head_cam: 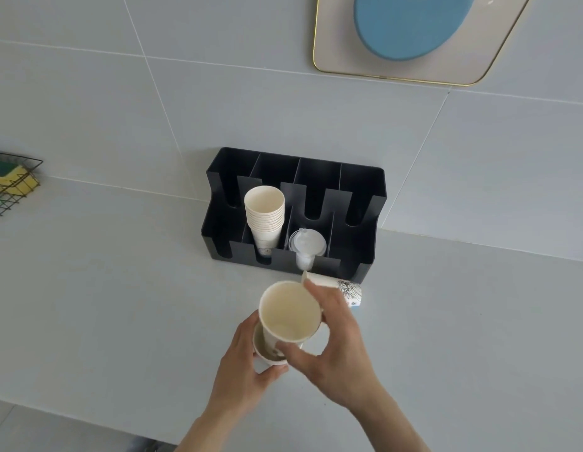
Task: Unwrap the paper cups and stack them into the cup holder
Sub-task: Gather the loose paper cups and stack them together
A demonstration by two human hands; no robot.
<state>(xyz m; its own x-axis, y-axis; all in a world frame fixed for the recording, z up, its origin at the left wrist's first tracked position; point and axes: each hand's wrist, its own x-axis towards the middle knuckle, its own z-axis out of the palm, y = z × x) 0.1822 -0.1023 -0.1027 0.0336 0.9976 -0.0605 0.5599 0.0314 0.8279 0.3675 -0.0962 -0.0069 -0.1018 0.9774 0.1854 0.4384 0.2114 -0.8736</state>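
Note:
A black cup holder (365, 190) with several slots stands against the wall. One slot holds a stack of cream paper cups (264, 213), and the slot to its right holds clear plastic lids (308, 243). My right hand (335, 347) grips a single paper cup (288, 313) by its rim and side, mouth up, partly lifted out of a lower cup (267, 353) that my left hand (244, 367) holds. More cups lie on their side (347, 288) behind my right hand, mostly hidden.
The grey counter (120, 288) meets a tiled wall. A wire basket (9, 187) with a yellow and green sponge sits at far left. A gold-framed picture (414, 44) hangs on the wall above right. The counter's front edge runs along the bottom left.

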